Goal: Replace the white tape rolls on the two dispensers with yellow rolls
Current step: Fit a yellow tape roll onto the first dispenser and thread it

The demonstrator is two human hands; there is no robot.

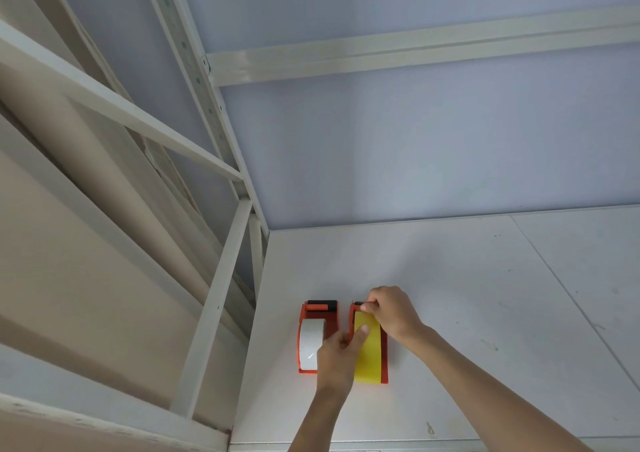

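Two orange tape dispensers lie side by side on a white shelf board. The left dispenser (334,320) carries a white tape roll (310,342). The right dispenser (383,354) carries a yellow tape roll (367,361). My left hand (337,358) rests between the two dispensers, thumb pressed on the yellow roll. At the front end of the right dispenser, by its black roller, my right hand (391,313) pinches the yellow tape's free end.
The shelf board (485,313) meets a pale blue back wall (415,157). A white metal rack upright with diagonal braces (214,295) stands just left of the dispensers. The board's front edge (381,443) runs below my forearms.
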